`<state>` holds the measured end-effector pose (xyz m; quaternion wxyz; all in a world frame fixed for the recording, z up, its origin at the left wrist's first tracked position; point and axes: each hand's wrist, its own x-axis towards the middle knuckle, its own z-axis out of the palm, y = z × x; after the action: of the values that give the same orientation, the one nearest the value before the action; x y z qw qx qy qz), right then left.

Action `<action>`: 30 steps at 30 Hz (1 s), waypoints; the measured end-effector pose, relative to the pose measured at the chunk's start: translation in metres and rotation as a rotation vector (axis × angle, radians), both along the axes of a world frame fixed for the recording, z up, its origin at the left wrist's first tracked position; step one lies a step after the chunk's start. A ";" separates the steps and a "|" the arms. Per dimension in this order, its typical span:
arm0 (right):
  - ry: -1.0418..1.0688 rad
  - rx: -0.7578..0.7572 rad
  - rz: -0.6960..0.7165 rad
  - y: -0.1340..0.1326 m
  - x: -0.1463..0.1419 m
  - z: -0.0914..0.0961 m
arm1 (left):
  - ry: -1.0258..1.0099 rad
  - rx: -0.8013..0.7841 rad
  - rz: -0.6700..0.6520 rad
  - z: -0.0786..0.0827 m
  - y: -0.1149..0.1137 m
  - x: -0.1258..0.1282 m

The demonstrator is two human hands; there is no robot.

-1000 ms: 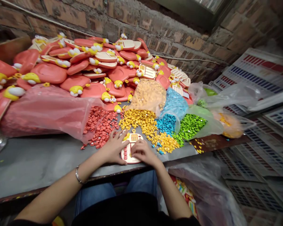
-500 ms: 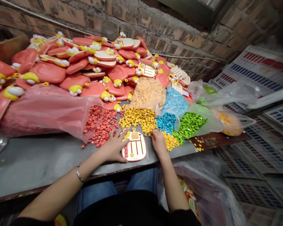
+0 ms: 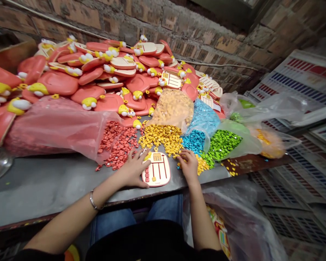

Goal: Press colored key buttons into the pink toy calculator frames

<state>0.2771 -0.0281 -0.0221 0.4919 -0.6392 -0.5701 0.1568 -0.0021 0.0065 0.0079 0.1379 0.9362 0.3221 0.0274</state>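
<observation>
A cream toy board (image 3: 161, 173) with a red rim lies flat on the table in front of me. It has dark red slots, a column of red pieces along its left side and one yellow piece low down. My left hand (image 3: 134, 168) holds the board's left side, thumb at the lower edge and fingers at the upper left. Just right of the board, my right hand (image 3: 189, 165) has its fingers curled together beside the yellow pieces (image 3: 172, 139) and blue pieces (image 3: 194, 141). What is between its fingertips is too small to tell.
Red pieces (image 3: 119, 146) spill from a bag at left. Green pieces (image 3: 224, 143) spill from another at right. A heap of red-backed toy boards (image 3: 136, 87) stands against the brick wall (image 3: 206, 40). A large plastic bag (image 3: 241, 221) hangs below the table's right side.
My right hand has shifted slightly right, and its fingers have curled in more. The left hand and the board stay together in place; the whole view has shifted a little.
</observation>
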 end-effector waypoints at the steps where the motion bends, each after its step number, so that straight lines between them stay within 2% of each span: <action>1: 0.084 0.022 0.006 0.000 -0.005 0.003 | -0.002 0.003 -0.002 -0.001 0.000 0.000; 3: 0.213 0.031 0.048 0.002 -0.017 0.006 | -0.002 0.013 -0.002 -0.002 0.000 0.000; 5: 0.241 -0.040 0.138 0.008 -0.028 0.008 | -0.005 0.021 0.000 -0.003 0.000 0.000; 7: 0.164 -0.138 0.215 0.016 -0.035 0.006 | -0.007 0.018 0.004 -0.003 0.000 0.000; 9: 0.041 -0.181 0.236 0.023 -0.040 0.004 | -0.004 0.012 0.005 -0.003 0.000 0.001; 14: -0.187 -0.106 0.190 0.028 -0.048 0.000 | 0.008 0.014 0.009 -0.001 0.000 0.001; 21: -0.525 -0.079 0.225 0.003 -0.046 0.005 | 0.005 0.015 0.015 -0.001 0.000 0.002; 25: -0.525 -0.079 0.280 -0.010 -0.045 0.004 | 0.004 0.010 0.008 -0.001 0.000 0.001; 30: -0.436 -0.034 0.365 -0.005 -0.066 -0.002 | 0.004 0.027 -0.018 -0.001 0.001 0.001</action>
<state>0.2108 -0.0329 -0.0238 0.3105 -0.5528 -0.7653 0.1111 -0.0006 0.0073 0.0073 0.1250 0.9409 0.3134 0.0284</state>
